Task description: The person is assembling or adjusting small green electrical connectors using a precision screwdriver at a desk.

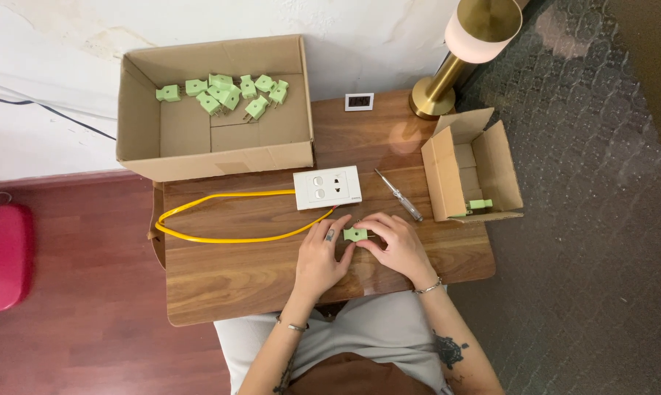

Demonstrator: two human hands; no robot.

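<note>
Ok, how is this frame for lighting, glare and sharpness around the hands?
Head view: even, soft light; a faint sheen on the wooden table below the brass lamp; left hand, right hand and the green plug between them are sharp; edges slightly bowed.

My left hand [322, 256] lies palm down, fingers curled inward toward the middle. My right hand [398, 245] mirrors it (knuckles up, wrist bent slightly), fingertips meeting those of the left. Both forearms run up from below and angle in toward each other, a thin bracelet on each wrist.
</note>
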